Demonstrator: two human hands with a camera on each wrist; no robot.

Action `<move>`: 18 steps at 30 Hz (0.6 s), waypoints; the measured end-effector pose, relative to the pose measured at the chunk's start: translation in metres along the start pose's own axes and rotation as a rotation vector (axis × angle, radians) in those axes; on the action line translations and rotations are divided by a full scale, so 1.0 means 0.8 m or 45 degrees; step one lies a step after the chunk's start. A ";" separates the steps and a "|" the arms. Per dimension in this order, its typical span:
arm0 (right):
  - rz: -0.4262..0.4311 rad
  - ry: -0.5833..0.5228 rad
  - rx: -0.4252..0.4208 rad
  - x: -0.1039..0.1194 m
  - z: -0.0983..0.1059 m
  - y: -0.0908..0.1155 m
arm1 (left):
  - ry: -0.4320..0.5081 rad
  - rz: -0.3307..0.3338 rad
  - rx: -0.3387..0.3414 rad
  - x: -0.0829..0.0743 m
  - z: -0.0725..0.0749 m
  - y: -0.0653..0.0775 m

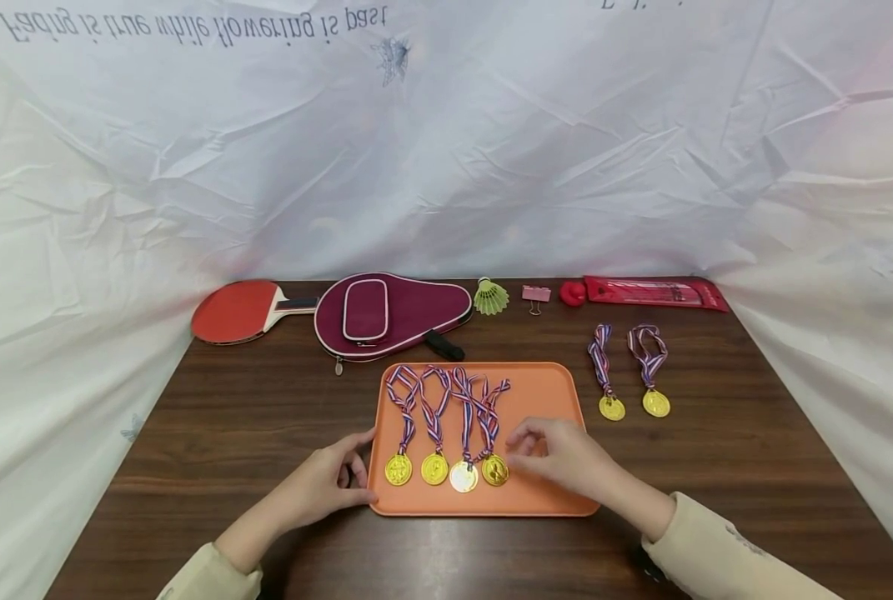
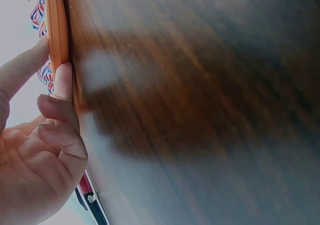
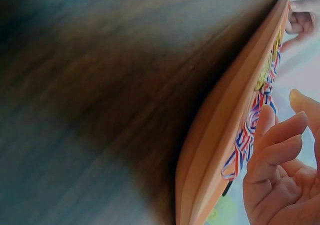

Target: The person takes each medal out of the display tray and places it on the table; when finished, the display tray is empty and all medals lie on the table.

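Observation:
An orange tray [image 1: 544, 383] holds several gold medals with striped ribbons, laid side by side; the leftmost medal [image 1: 398, 469] and the rightmost medal [image 1: 494, 470] have their ribbons stretched toward the back. My left hand [image 1: 326, 477] touches the tray's left edge with thumb and forefinger, set apart along it; the other fingers are loosely bent in the left wrist view. Just right of the rightmost medal, my right hand [image 1: 559, 454] is over the tray, fingers loosely bent and holding nothing. Two more medals, one [image 1: 612, 407] beside another [image 1: 656, 403], lie on the table right of the tray.
Along the back of the brown table [image 1: 266, 417] lie a red paddle [image 1: 234, 312], a maroon paddle case [image 1: 416, 308], a yellow-green shuttlecock [image 1: 490, 297], a pink binder clip [image 1: 536, 294], a small red object [image 1: 572, 292] and a red flat pouch [image 1: 652, 292]. A white curtain [image 1: 446, 167] hangs around.

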State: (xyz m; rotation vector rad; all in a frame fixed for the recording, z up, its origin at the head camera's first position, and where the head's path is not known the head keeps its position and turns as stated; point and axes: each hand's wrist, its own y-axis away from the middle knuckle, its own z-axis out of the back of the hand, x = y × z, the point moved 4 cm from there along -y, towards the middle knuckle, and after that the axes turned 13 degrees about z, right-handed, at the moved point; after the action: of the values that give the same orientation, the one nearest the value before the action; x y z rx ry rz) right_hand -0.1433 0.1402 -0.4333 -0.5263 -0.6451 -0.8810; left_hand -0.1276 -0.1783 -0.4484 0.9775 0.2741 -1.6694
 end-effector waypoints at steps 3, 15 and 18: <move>-0.012 -0.022 0.004 0.001 -0.005 -0.004 | -0.006 -0.009 -0.006 0.000 0.000 0.000; -0.083 0.084 0.088 -0.001 -0.020 -0.004 | -0.014 0.010 0.001 0.000 -0.001 0.000; -0.082 0.090 0.099 -0.001 -0.022 -0.005 | -0.018 0.012 -0.003 0.000 -0.001 0.001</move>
State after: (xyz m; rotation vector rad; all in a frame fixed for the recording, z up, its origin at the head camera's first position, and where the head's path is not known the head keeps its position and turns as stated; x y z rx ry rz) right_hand -0.1419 0.1267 -0.4458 -0.4049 -0.6320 -0.9276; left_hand -0.1268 -0.1782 -0.4484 0.9636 0.2617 -1.6666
